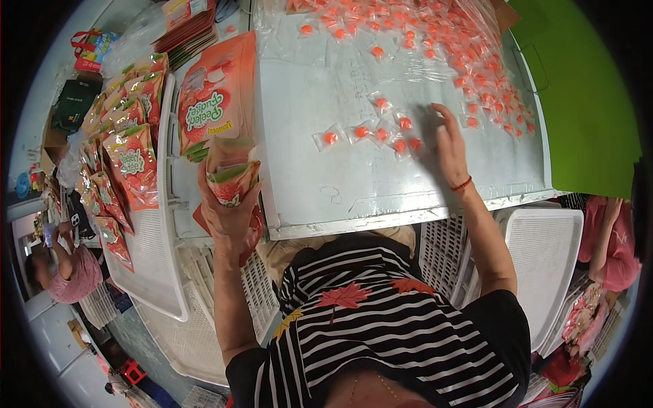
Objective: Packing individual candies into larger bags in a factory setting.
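My left hand [228, 211] is wrapped round a red and green candy pouch [235, 182], held upright with its mouth gaping upward, at the left edge of the worktable. What lies inside the pouch is hidden. My right hand [450, 149] is held over the table with its fingers stretched and nothing in them. Just left of its fingertips is a loose group of clear-wrapped orange candies [382, 134]. Flat pink pouches [218, 92] lie in a stack beyond my left hand.
A heap of wrapped orange candies [422, 34] spreads over the far and right side of the table [326, 190]. Filled pouches [132, 163] sit on a white tray [146, 238] at left. Another white tray [544, 251] stands at right. Other people appear at both sides.
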Available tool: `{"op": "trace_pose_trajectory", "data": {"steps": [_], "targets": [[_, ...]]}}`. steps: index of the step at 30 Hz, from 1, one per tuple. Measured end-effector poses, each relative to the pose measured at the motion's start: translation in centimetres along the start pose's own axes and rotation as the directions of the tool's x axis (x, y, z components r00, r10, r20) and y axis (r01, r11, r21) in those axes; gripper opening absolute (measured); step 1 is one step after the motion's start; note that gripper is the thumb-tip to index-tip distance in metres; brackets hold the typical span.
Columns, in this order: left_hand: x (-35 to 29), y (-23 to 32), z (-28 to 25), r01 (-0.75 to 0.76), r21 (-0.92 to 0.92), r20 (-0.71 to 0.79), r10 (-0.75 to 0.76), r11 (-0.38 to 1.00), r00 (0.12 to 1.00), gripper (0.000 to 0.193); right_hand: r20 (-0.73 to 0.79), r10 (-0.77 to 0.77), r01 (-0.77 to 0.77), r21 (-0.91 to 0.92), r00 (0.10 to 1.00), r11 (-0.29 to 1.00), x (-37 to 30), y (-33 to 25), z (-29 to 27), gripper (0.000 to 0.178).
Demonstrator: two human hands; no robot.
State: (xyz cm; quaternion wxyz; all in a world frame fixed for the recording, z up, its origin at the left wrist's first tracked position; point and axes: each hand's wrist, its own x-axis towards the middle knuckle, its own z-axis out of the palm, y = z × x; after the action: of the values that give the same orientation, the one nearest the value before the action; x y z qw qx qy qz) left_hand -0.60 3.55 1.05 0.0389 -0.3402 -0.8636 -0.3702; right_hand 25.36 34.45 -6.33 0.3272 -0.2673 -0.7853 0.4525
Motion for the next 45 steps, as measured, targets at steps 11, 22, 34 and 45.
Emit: {"op": "trace_pose_trajectory", "data": {"steps": [11,22,34,45], "targets": [[-0.2,0.2,-0.3,-0.047,-0.029,-0.020,0.046,0.998,0.999,0.089,0.387,-0.211,0.414,-0.578,0.897,0.703,2.8,-4.8,10.2,0.080],[-0.2,-0.7,-0.5,0.002,-0.048,-0.031,-0.004,0.999,1.000,0.095,0.315,-0.348,0.455,-0.393,0.883,0.799,2.5,-7.3,17.2,0.055],[-0.1,-0.3,-0.3,0.098,-0.048,0.014,-0.097,0.994,0.995,0.097,-0.140,-0.019,-0.100,-0.791,0.990,0.604,17.3,3.0,6.0,0.063],[0.3,0.7,0.0,0.043,-0.082,0.044,-0.040,0.996,0.998,0.095,0.053,-0.247,0.237,-0.532,0.967,0.813,12.4,0.7,7.2,0.039]]}}
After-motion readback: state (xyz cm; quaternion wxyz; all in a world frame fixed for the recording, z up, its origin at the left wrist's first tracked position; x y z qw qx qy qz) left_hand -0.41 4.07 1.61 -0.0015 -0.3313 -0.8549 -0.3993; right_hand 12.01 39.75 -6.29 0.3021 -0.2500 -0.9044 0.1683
